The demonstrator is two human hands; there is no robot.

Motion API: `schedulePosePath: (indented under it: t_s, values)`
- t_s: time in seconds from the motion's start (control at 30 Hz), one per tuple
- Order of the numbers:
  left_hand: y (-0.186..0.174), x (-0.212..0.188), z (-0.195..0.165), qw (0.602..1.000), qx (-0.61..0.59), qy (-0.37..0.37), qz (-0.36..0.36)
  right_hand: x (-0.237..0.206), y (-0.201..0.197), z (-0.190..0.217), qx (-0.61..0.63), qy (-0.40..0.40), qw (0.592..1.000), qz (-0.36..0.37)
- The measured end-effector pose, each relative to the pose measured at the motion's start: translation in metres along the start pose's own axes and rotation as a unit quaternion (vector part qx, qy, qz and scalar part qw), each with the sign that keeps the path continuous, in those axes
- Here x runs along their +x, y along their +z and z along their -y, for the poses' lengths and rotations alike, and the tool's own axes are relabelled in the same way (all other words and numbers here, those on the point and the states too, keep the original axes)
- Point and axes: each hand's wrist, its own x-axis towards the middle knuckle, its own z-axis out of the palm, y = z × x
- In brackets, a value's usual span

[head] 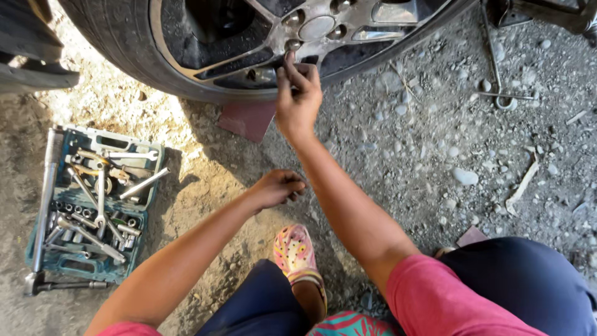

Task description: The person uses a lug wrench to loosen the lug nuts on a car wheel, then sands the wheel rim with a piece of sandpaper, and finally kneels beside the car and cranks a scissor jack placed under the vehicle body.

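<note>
The black rubber tyre with its silver spoked alloy wheel (261, 56) walls off the top, and the right hand (297, 99) already fills the gap at the hub's lower edge. A flat reddish-brown plate (249, 119) lies under the tyre. Bare sandy ground lies open between the curled left hand (278, 186) and the open blue plastic tool case of sockets and wrenches (93, 202). Rightward, loose grey gravel (435, 143) stays passable up to a bent steel rod (497, 68).
</note>
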Motion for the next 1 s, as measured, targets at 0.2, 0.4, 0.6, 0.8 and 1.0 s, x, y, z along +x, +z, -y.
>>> schedulePosePath:
  t_s: [0.2, 0.4, 0.6, 0.8, 1.0]
  values:
    - [0.000, -0.007, 0.000, 0.998, -0.011, -0.061, -0.028, -0.004, -0.028, -0.005, 0.057, 0.049, 0.997, 0.019]
    - [0.004, -0.001, -0.005, 1.000, 0.004, -0.022, -0.010, 0.014, -0.009, 0.022, -0.129, -0.219, 0.966, -0.050]
    - [0.000, 0.000, -0.002, 1.000, -0.001, -0.025, -0.010, 0.024, -0.013, 0.044, -0.210, -0.196, 0.957, 0.044]
    - [0.005, 0.017, -0.010, 1.000, 0.014, -0.009, -0.006, 0.026, -0.056, 0.046, -0.165, -0.209, 0.964, 0.005]
    - [0.024, 0.033, -0.014, 0.998, 0.049, 0.038, 0.032, 0.046, -0.048, 0.041, -0.228, -0.232, 0.946, 0.010]
